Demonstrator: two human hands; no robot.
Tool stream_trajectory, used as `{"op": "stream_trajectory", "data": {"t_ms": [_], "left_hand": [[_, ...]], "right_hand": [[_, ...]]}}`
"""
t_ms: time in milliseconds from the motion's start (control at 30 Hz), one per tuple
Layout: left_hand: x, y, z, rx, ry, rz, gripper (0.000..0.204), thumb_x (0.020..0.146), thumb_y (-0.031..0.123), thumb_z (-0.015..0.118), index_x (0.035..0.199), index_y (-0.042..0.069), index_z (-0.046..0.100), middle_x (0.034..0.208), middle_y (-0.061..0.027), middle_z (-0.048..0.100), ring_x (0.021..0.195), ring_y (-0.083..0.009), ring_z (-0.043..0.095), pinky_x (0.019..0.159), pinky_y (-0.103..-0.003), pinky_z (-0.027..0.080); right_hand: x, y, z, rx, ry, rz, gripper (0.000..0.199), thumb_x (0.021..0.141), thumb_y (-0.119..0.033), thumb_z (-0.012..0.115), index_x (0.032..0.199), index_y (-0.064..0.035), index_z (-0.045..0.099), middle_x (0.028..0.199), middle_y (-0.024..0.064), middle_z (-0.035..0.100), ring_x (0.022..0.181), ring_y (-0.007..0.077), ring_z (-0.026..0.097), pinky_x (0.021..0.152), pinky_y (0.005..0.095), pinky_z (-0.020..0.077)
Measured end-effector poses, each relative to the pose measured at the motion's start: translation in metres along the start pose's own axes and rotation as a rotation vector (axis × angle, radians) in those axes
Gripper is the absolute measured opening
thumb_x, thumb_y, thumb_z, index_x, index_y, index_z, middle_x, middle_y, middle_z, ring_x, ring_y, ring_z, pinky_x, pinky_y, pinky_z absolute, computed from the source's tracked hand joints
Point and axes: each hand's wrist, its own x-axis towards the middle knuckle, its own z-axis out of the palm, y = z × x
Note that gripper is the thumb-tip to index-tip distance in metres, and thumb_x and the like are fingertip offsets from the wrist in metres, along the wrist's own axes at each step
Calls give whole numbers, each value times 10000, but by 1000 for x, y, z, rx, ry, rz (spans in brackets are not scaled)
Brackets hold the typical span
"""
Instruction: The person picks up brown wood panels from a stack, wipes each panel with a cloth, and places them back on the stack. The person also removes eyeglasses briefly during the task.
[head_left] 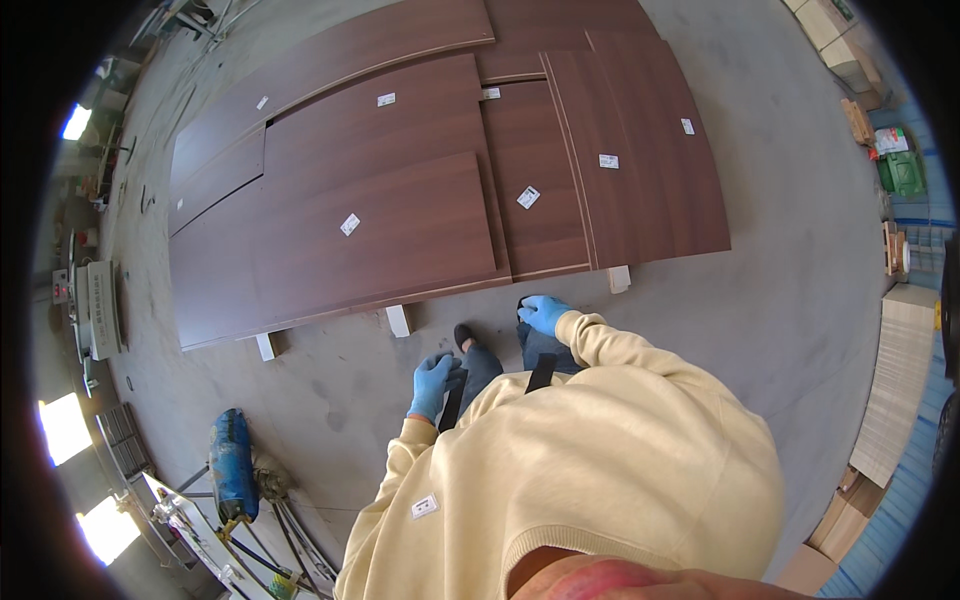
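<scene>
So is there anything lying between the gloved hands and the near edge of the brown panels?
Nothing visible does. The left hand and right hand hang empty near the person's knees; only bare concrete floor separates them from the panels, which rest on white blocks.

My left hand (432, 385) and right hand (544, 313) wear light blue gloves, sleeves pale cream-yellow. Ahead of both: dark reddish-brown woodgrain panels (400, 230) with small white labels (349, 224), on grey floor (800, 300). Blue cylinder (232, 465) left of my left hand.
</scene>
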Motion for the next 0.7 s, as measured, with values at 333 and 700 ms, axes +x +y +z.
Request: {"op": "stream_trajectory", "data": {"t_ms": [333, 700], "left_hand": [[-62, -208, -166, -247, 246, -19, 209, 1000, 198, 657, 1133, 38, 678, 985, -114, 762, 816, -229, 742, 694, -356, 615], [-222, -482, -369, -728, 585, -203, 200, 936, 180, 664, 767, 85, 616, 729, -79, 658, 632, -241, 655, 568, -429, 543]], "right_hand": [[-22, -20, 85, -380, -128, 24, 503, 949, -439, 629, 1256, -55, 730, 1316, 202, 699, 1233, 396, 652, 1071, 480, 496], [-44, -173, 345, -552, -290, -303, 468, 964, -398, 610, 1246, -45, 733, 1258, 215, 722, 1182, 422, 673, 1022, 483, 522]]}}
